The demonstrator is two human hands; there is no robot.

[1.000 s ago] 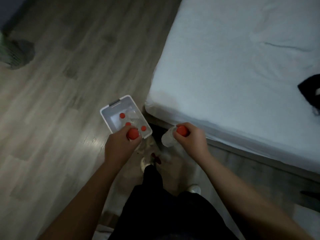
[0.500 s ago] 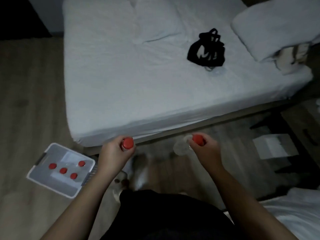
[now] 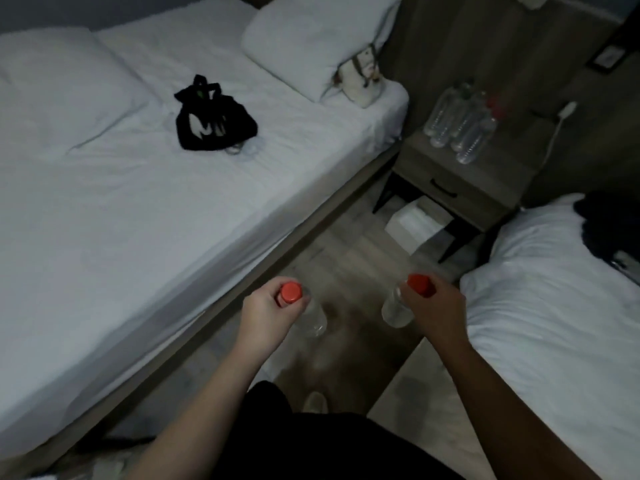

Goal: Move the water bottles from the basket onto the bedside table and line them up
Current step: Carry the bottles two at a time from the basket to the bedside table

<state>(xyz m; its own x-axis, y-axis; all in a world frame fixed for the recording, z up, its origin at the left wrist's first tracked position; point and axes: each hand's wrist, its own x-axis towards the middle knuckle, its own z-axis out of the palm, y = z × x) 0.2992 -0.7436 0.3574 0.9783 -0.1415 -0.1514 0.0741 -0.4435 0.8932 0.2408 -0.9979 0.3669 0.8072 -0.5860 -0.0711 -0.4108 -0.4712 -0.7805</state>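
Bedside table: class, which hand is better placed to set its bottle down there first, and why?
Right, probably. The right hand, gripping one bottle, is on the side where the bedside table stands, ahead; the left hand, gripping the other bottle, is beside the bed.

Bedside table [image 3: 495,181]: far end of the aisle [image 3: 346,244], between left bed [image 3: 138,220] and right bed [image 3: 554,323].
Bottle cluster [image 3: 460,129]: on the table (rear part).
Bag [image 3: 211,116]: on left bed, before pillow [image 3: 311,39].
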